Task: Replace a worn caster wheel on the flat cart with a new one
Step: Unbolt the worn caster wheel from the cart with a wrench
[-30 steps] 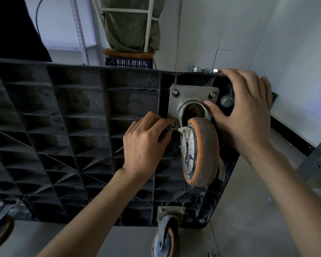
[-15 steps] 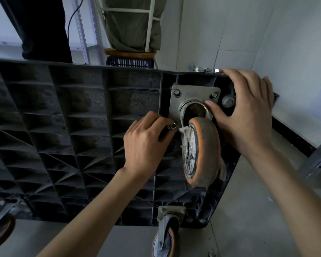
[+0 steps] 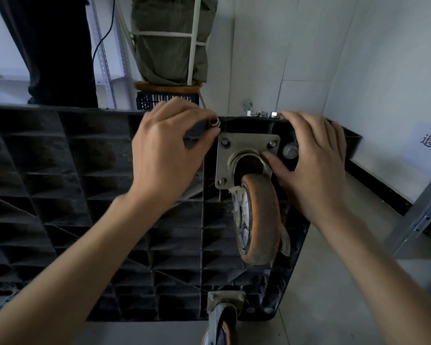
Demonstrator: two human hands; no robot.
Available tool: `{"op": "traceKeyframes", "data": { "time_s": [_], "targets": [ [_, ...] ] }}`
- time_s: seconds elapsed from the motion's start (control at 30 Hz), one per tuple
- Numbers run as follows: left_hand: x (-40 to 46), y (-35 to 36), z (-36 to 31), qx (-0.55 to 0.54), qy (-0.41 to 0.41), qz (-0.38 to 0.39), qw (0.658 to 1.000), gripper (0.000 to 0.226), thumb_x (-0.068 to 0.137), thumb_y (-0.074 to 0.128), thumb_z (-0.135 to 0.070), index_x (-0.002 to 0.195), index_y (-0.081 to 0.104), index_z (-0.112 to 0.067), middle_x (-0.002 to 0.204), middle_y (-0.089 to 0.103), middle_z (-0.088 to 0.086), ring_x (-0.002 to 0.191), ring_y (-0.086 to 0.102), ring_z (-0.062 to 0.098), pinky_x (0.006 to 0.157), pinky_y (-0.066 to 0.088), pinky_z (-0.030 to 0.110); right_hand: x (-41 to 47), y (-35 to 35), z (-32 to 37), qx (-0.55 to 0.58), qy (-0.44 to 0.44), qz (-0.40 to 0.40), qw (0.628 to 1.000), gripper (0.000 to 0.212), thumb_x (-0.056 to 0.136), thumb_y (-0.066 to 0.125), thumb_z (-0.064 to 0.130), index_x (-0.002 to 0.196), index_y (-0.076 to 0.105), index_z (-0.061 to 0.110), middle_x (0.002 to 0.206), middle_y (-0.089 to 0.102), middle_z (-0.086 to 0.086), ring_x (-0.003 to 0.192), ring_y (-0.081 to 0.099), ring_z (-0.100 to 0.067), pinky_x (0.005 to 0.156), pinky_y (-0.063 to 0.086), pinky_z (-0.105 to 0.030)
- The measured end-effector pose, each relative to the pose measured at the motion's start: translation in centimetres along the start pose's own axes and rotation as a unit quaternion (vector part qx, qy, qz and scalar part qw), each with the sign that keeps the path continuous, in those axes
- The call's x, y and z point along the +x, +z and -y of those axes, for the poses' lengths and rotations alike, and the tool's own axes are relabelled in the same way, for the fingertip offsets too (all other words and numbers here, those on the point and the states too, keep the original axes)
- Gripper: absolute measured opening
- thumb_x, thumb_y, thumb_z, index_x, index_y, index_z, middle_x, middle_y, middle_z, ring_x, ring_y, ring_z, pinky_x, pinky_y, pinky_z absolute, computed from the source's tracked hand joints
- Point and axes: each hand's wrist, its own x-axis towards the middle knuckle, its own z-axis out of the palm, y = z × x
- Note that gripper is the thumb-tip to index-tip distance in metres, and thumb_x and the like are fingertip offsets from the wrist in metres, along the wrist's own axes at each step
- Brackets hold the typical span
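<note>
The black flat cart (image 3: 60,195) stands on its side with its ribbed underside facing me. A worn orange caster wheel (image 3: 258,220) hangs from a grey mounting plate (image 3: 246,148) near the cart's top right corner. My left hand (image 3: 169,150) pinches a small metal nut (image 3: 215,123) at the cart's top edge, just left of the plate. My right hand (image 3: 311,165) rests on the corner, fingers over the top edge and thumb on the plate's swivel ring. Bolt ends show in three plate corners.
Several loose nuts (image 3: 260,113) lie on the cart's top edge. A second caster (image 3: 222,322) sits at the bottom. Behind stand a dark crate (image 3: 167,99), a green bag in a white frame (image 3: 169,38) and a person's dark legs (image 3: 57,51). A metal shelf leg (image 3: 423,215) is right.
My left hand has lifted from the plate's lower-left bolt to the cart's top edge, carrying the nut. The right hand stays on the corner.
</note>
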Motion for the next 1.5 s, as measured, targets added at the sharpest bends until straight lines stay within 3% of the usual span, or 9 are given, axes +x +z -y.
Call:
{"op": "traceKeyframes", "data": {
  "time_s": [0.13,0.3,0.53,0.67,0.87,0.97,1.07,1.4,1.5],
  "targets": [
    [3.7,-0.4,-0.9,-0.007,-0.042,0.065,0.997,0.019,0.085,0.078,-0.039,0.1,0.08,-0.029,0.097,0.071,-0.016,0.097,0.065,0.009,0.088,0.051,0.026,0.1,0.1,0.0,-0.007,0.004,0.001,1.0,0.064,0.091,0.068,0.044,0.145,0.05,0.016,0.136,0.052,-0.003,0.134,0.044,-0.024,0.125,0.018,-0.046],
    [6.7,0.3,-1.3,-0.005,-0.093,0.196,0.976,0.018,0.076,0.085,-0.044,0.09,0.08,-0.035,0.075,0.067,-0.022,0.071,0.06,-0.001,0.074,0.055,0.03,0.0,0.0,0.1,-0.008,0.005,0.001,1.0,0.066,0.089,0.071,0.043,0.145,0.05,0.015,0.137,0.053,-0.004,0.136,0.046,-0.026,0.124,0.022,-0.05],
    [8.7,1.2,-0.5,-0.016,-0.122,0.272,0.954,0.019,0.07,0.089,-0.043,0.085,0.081,-0.034,0.077,0.072,-0.019,0.068,0.06,-0.01,0.059,0.04,0.005,0.0,0.2,0.0,-0.011,0.005,0.004,1.0,0.066,0.09,0.07,0.044,0.145,0.05,0.015,0.137,0.053,-0.003,0.136,0.046,-0.026,0.122,0.025,-0.052],
    [9.0,1.4,0.0,-0.056,-0.139,0.3,0.942,0.016,0.072,0.089,-0.039,0.084,0.081,-0.032,0.059,0.065,-0.026,0.061,0.057,-0.014,0.052,0.035,0.0,-0.1,0.1,-0.1,-0.005,0.003,0.003,1.0,0.064,0.092,0.068,0.044,0.146,0.05,0.016,0.138,0.052,-0.002,0.138,0.046,-0.025,0.124,0.022,-0.05],
    [8.4,1.3,0.1,-0.05,-0.132,0.293,0.946,0.02,0.074,0.086,-0.045,0.091,0.08,-0.035,0.078,0.072,-0.013,0.069,0.061,-0.007,0.056,0.039,0.003,0.0,0.2,0.0,0.004,0.006,0.003,1.0,0.063,0.092,0.069,0.042,0.145,0.05,0.016,0.138,0.052,-0.002,0.138,0.045,-0.025,0.123,0.023,-0.051],
    [8.1,1.1,0.2,-0.057,-0.138,0.294,0.944,0.023,0.075,0.083,-0.049,0.094,0.08,-0.036,0.089,0.075,-0.012,0.083,0.067,0.004,0.075,0.053,0.019,0.0,0.2,0.0,0.005,0.005,0.001,1.0,0.063,0.092,0.067,0.043,0.146,0.05,0.016,0.138,0.052,-0.002,0.138,0.045,-0.025,0.123,0.024,-0.052],
    [8.0,1.1,0.2,-0.069,-0.141,0.282,0.946,0.011,0.081,0.081,-0.042,0.091,0.08,-0.036,0.09,0.076,-0.013,0.087,0.068,0.007,0.087,0.056,0.03,-0.1,0.2,-0.1,0.002,0.004,-0.002,1.0,0.062,0.092,0.066,0.043,0.145,0.05,0.015,0.138,0.053,-0.002,0.137,0.046,-0.025,0.122,0.024,-0.052],
    [7.3,1.0,-0.7,-0.04,-0.131,0.241,0.961,0.013,0.088,0.076,-0.037,0.1,0.08,-0.032,0.09,0.07,-0.022,0.081,0.062,-0.002,0.082,0.051,0.027,0.0,0.0,0.0,0.001,0.01,0.008,1.0,0.063,0.092,0.069,0.042,0.146,0.05,0.016,0.138,0.052,-0.001,0.138,0.044,-0.024,0.123,0.023,-0.051],
    [5.6,0.6,-1.1,-0.031,-0.111,0.172,0.978,0.021,0.09,0.074,-0.037,0.109,0.078,-0.03,0.098,0.069,-0.017,0.088,0.063,0.0,0.084,0.053,0.026,0.0,0.1,0.0,-0.005,0.008,0.007,1.0,0.063,0.092,0.067,0.043,0.146,0.05,0.016,0.138,0.053,-0.001,0.137,0.045,-0.024,0.123,0.023,-0.051]
  ]
}}
